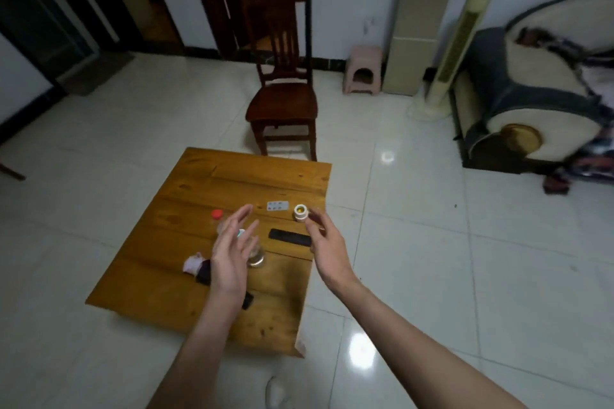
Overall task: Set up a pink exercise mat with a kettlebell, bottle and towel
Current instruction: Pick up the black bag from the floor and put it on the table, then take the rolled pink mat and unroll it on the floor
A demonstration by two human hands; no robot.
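A low wooden table [239,183] stands on the tiled floor in front of me. My left hand [232,249] hovers open over its middle, partly hiding a clear bottle with a red cap [217,214] and a small glass jar [255,259]. A pink and dark bundle of cloth [196,266] lies at the hand's left. My right hand [325,242] hangs open at the table's right edge, beside a small white jar [300,212]. A black remote [289,237] lies between both hands. No pink mat or kettlebell is in view.
A white card [277,205] lies on the table. A dark wooden chair [282,103] stands behind the table. A pink stool [362,75], a tall air conditioner [418,26] and a tower fan [455,53] line the far wall. A sofa [538,93] sits at the right.
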